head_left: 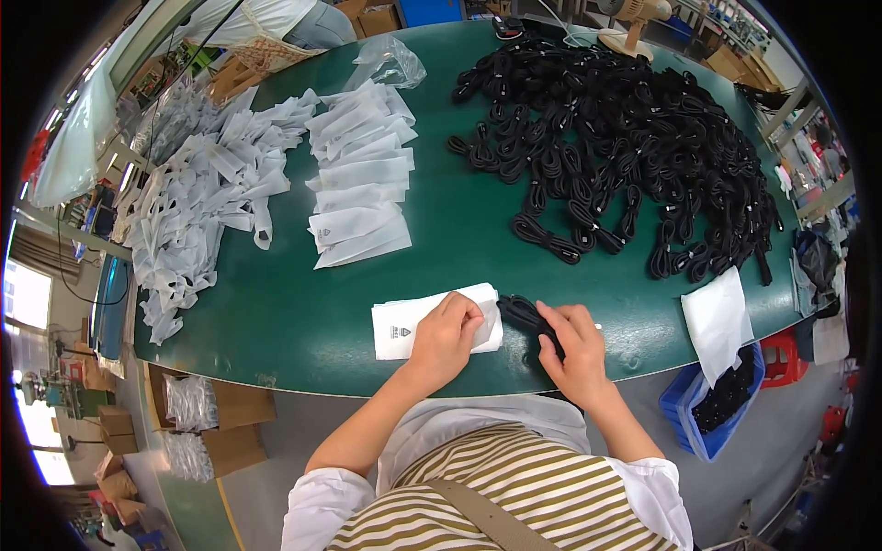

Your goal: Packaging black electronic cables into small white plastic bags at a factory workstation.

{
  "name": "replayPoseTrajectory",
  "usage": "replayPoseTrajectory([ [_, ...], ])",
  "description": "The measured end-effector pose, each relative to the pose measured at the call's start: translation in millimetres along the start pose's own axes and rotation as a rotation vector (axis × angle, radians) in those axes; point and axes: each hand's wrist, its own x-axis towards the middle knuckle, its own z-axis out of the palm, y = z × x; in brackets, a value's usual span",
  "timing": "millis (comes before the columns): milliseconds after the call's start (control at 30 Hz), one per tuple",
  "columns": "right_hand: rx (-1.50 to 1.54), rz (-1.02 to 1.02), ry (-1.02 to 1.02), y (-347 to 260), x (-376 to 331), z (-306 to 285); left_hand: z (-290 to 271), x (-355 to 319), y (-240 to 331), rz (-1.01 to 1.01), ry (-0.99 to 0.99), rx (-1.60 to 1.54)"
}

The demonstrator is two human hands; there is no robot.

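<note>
A small stack of flat white bags (395,331) with a dark printed mark lies at the front edge of the green table. My left hand (443,338) rests over the stack, fingers curled and pinched at the top bag's right part. Just right of the stack, a bundled black cable (522,314) is gripped in my right hand (574,354), its front end touching or close to the bag's right end. Whether that end is inside the bag I cannot tell.
A large heap of bundled black cables (606,138) covers the table's right back. Filled white bags (363,184) lie in an overlapping row left of centre, beside a pile of loose whitish bags (197,197). A white packet (717,317) overhangs the right edge above a blue crate (684,413).
</note>
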Motion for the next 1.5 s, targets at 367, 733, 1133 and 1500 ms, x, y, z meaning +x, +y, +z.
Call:
replayPoseTrajectory([
  [367,-0.096,-0.318,-0.186,-1,13,-7,-12,0,8,0.166,-0.091,0.067],
  [733,0.316,-0.119,-0.165,5,14,24,-35,12,24,0.345,-0.039,0.092],
  [1133,0.277,-0.136,0.119,7,64,30,-101,21,15,-0.092,0.401,-0.707],
  [1500,-0.53,-0.035,0.021,79,72,35,-106,63,-92,0.157,0.386,0.282],
])
